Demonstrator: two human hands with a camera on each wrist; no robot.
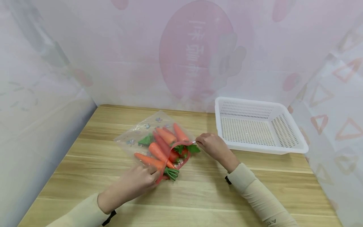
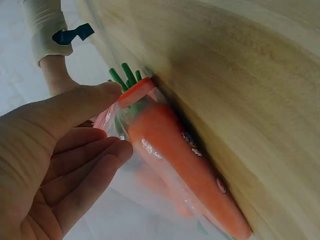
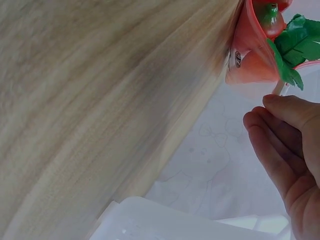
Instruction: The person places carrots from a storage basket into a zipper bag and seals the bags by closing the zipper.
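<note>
A clear zip bag [image 1: 135, 134] with a red rim and small printed figures lies on the table, full of several carrots [image 1: 157, 151]. Green carrot tops [image 1: 171, 173] and leaves [image 1: 194, 148] poke out of its open mouth. My left hand [image 1: 139, 179] pinches the near corner of the rim, between thumb and fingers in the left wrist view, beside one carrot [image 2: 175, 155]. At the far end of the rim my right hand [image 1: 212, 145] pinches a small white zip slider [image 3: 281, 89] between thumb and forefinger. Red, tomato-like pieces [image 3: 272, 22] show inside the mouth.
A white slatted plastic basket [image 1: 293, 134] stands at the back right of the wooden table [image 1: 215, 201], just past my right hand. Printed cloth walls [image 1: 136, 63] enclose the table at the back and both sides.
</note>
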